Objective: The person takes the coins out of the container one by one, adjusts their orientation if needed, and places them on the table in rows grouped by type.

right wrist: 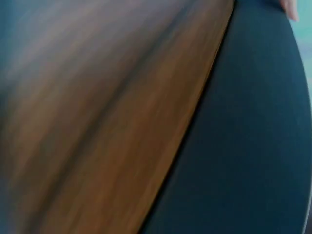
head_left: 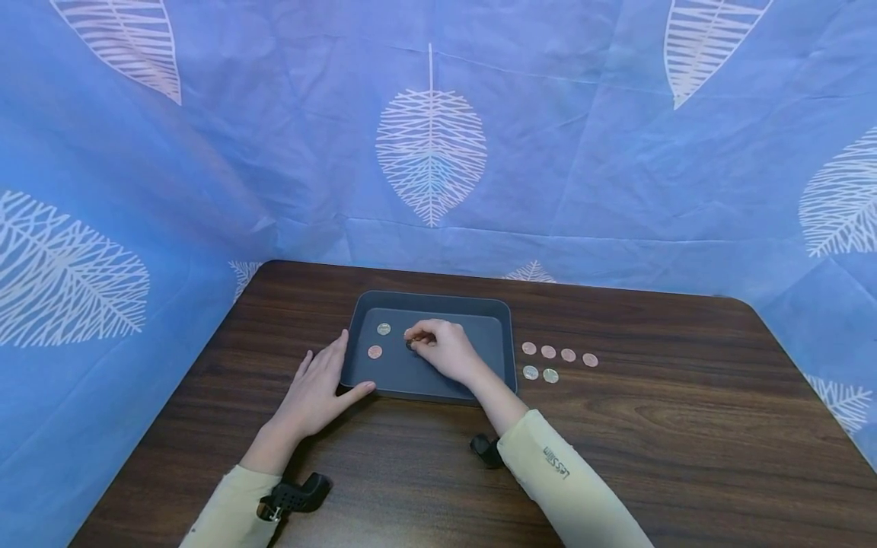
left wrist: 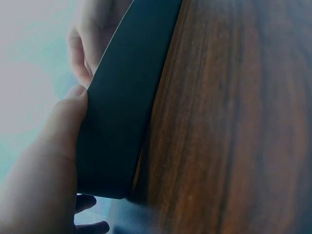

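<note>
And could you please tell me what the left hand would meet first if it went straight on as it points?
Probably the tray: the left hand appears to span its near-left corner, although exact depth at the fingers is hard to judge.

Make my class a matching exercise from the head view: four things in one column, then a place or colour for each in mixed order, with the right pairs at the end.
Column one
1. Left hand
2. Right hand
3. Row of four coins
4. Backdrop cloth

Column two
A. On the table, just right of the tray
B. Blue, with white leaf prints
C. At the tray's near left corner
D. Over the inside of the tray

Right pairs: 1-C, 2-D, 3-A, 4-B
</note>
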`<state>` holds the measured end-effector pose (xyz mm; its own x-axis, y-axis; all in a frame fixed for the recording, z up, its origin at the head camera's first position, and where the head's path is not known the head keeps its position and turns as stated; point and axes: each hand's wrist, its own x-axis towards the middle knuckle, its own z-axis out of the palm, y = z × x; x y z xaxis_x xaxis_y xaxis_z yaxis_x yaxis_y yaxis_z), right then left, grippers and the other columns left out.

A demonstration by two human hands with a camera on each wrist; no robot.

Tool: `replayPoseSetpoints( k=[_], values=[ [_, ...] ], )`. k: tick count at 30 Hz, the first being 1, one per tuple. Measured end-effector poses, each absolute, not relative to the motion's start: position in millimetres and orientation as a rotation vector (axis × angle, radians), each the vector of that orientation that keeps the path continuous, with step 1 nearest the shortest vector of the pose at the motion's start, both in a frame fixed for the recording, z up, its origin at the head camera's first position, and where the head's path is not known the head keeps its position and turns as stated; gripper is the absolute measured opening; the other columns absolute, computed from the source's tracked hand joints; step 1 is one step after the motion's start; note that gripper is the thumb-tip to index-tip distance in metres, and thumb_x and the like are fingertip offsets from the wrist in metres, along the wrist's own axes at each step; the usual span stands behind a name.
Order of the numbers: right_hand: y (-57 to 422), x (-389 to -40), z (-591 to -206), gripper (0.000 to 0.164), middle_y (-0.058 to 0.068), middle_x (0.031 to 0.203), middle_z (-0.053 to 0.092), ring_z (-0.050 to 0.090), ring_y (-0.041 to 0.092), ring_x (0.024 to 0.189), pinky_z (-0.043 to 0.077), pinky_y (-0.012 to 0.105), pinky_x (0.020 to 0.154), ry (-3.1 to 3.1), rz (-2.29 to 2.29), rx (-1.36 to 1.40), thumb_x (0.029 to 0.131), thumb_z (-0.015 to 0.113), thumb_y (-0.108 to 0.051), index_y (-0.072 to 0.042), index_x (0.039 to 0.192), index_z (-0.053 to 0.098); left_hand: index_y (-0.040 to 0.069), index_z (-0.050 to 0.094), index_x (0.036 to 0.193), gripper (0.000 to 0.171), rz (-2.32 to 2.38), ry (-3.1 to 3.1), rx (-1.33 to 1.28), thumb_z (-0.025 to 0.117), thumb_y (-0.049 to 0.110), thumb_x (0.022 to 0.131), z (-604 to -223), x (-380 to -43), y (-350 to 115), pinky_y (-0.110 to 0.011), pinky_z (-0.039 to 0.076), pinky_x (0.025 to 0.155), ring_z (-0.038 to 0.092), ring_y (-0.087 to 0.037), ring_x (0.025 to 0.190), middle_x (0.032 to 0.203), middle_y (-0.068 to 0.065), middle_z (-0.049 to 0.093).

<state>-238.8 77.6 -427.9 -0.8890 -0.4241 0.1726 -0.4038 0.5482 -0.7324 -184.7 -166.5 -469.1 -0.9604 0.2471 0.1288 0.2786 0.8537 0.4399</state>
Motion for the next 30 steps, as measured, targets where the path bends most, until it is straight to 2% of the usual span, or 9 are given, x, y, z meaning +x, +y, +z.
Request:
replayPoseSetpoints(
  k=[8,20,30],
  values=[
    [108.3,-236.1,-423.5,0.014,0.001,0.092,0.067,0.062,0.013,0.082,0.051,0.029,0.071,2.779,-1.269,-0.678,0.091,0.064,-0.005,-0.006,0.102,0.072,0.007,0.010,0.154,0.103,-0.715,-2.974,-0.413,0.055,0.067,0.084,-469.1,-184.5,-167.0,-0.059,0.009,0.111,0.027,-0.033,0.139,0.154,-0.016,0.025],
    [156.0,-231.0,-416.4,0.016,0.007,0.096,0.068,0.065,0.019,0.084,0.054,0.032,0.073,2.870,-1.405,-0.578,0.090,0.065,-0.005,-0.003,0.105,0.071,0.006,0.009,0.154,0.103,-0.715,-2.966,-0.417,0.055,0.067,0.084,-469.4,-184.9,-165.3,-0.059,0.009,0.111,0.027,-0.033,0.139,0.154,-0.016,0.026],
    [204.6,-225.8,-417.9,0.018,0.011,0.098,0.068,0.066,0.024,0.087,0.055,0.037,0.076,2.926,-1.462,-0.350,0.093,0.063,-0.009,-0.003,0.109,0.070,0.007,0.008,0.154,0.103,-0.712,-2.962,-0.427,0.054,0.067,0.085,-471.2,-185.1,-166.1,-0.060,0.009,0.111,0.027,-0.034,0.139,0.155,-0.016,0.024]
  ],
)
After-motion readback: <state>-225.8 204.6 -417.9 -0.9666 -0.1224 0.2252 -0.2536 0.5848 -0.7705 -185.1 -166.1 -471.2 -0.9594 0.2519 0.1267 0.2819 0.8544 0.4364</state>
